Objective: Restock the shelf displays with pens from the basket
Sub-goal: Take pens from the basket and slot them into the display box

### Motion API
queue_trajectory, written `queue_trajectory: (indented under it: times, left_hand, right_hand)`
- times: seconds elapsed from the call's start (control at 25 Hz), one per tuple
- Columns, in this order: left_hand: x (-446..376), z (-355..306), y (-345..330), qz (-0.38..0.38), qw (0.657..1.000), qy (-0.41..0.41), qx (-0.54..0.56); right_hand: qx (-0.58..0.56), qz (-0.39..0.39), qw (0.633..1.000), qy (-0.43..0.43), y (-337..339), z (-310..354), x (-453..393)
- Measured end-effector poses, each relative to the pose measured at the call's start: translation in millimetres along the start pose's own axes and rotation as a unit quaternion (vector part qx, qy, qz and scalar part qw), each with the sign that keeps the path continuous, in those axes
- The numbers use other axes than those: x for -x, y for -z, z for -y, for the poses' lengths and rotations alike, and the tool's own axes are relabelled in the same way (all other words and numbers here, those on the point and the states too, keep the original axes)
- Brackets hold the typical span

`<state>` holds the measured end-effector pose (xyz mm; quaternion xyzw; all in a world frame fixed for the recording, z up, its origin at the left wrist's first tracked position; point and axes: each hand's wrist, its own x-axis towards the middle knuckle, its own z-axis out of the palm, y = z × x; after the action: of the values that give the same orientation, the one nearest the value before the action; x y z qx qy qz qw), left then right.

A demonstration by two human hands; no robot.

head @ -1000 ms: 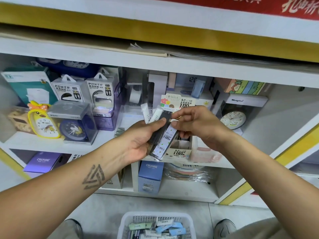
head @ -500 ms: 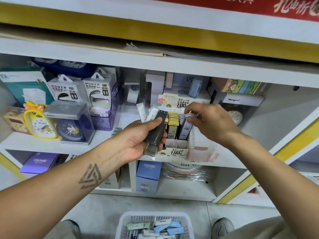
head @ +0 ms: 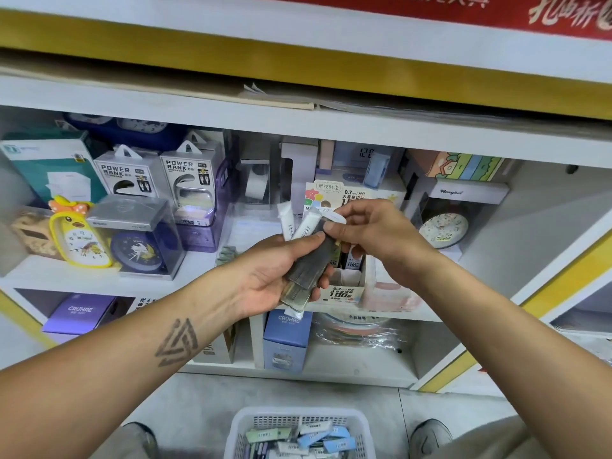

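Left hand [head: 275, 276] grips a bunch of packs [head: 306, 260]; right hand [head: 367, 233] pinches the top of 1 white pack [head: 332, 216].

The bunch stands steep, long axis running up and a little right, directly in front of the display box [head: 344, 289] on the shelf [head: 231, 273]. The right hand is nearer that box, hovering just above its open slots, so it looks best placed to lift a pack out and drop it in. The basket [head: 299, 422], with more packs in it, sits well below the box on the floor.

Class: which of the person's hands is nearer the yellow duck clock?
Left. The left hand is right of the yellow duck clock; the right hand is farther right.
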<state>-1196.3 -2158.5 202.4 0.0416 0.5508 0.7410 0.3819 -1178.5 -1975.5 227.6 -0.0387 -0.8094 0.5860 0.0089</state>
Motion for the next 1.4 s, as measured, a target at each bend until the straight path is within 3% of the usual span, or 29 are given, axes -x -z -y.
queue_trajectory:
  times: [0.2,0.4,0.56,0.64,0.76,1.08,1.16,1.28,1.4]
  left_hand:
    - [0.5,-4.9,6.2,0.001,1.000,0.012,0.026]
    - [-0.9,-5.2,10.3,-0.073,0.997,0.025,0.015]
    - [-1.5,-5.5,9.3,-0.076,0.997,0.023,0.021]
    - [-1.7,-5.4,6.6,-0.071,0.997,0.025,0.022]
    - [-2.5,-4.6,4.6,-0.068,0.997,0.021,0.020]
    - [-2.4,-2.3,7.3,-0.016,0.998,0.035,0.052]
    - [-2.4,-1.8,8.0,-0.008,0.997,0.041,0.059]
    - [-2.1,-2.1,9.0,0.002,0.997,0.047,0.065]
    - [-1.0,-3.7,8.9,0.014,0.994,0.057,0.088]
  right_hand:
    - [-0.133,-0.067,0.989,0.000,20.9,10.1,-3.5]
    - [0.016,-0.060,0.997,0.050,47.3,9.6,1.9]
    - [0.167,-0.033,0.984,0.044,50.1,0.4,4.6]
    - [0.283,-0.063,0.952,0.101,49.0,-3.6,3.6]
    - [0.445,-0.085,0.869,0.200,47.2,-7.5,4.5]
    - [0.529,-0.065,0.822,0.203,28.8,-9.9,6.2]
    - [0.491,-0.071,0.844,0.206,24.1,-8.8,4.2]
    - [0.286,0.002,0.939,0.194,11.7,1.4,4.9]
    - [0.199,0.087,0.955,0.205,1.0,3.8,6.4]
